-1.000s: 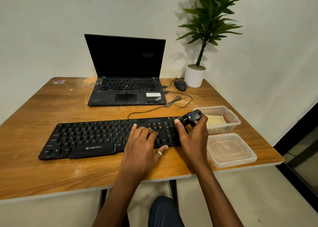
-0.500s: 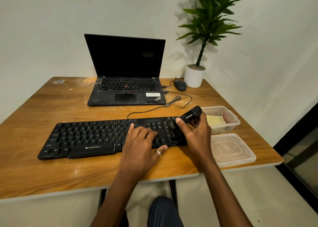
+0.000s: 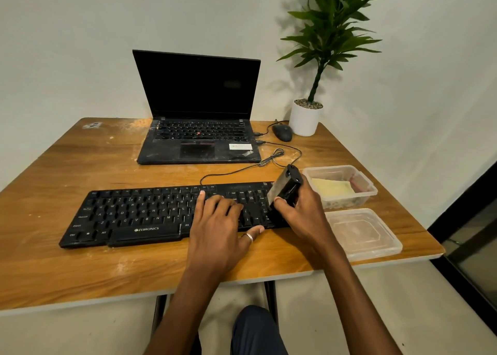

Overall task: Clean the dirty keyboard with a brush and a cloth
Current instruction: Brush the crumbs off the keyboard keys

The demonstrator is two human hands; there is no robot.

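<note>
A black dusty keyboard (image 3: 139, 212) lies across the wooden table (image 3: 80, 268). My left hand (image 3: 217, 225) rests flat on its right half, fingers spread over the keys. My right hand (image 3: 301, 215) grips a black brush (image 3: 287, 185) over the keyboard's right end, its pale bristles pointing left onto the number pad. A yellow cloth (image 3: 332, 186) lies in an open clear container (image 3: 365, 190) just right of the brush.
A dusty open laptop (image 3: 199, 142) stands behind the keyboard, with a black mouse (image 3: 282, 132) and a potted plant (image 3: 305, 116) at the back right. The keyboard cable (image 3: 242, 167) loops between them. A clear lid (image 3: 363, 233) lies at the table's right front corner.
My right hand has tilted the brush more upright and drawn it toward me along the keyboard's right end. My left hand stays on the keys.
</note>
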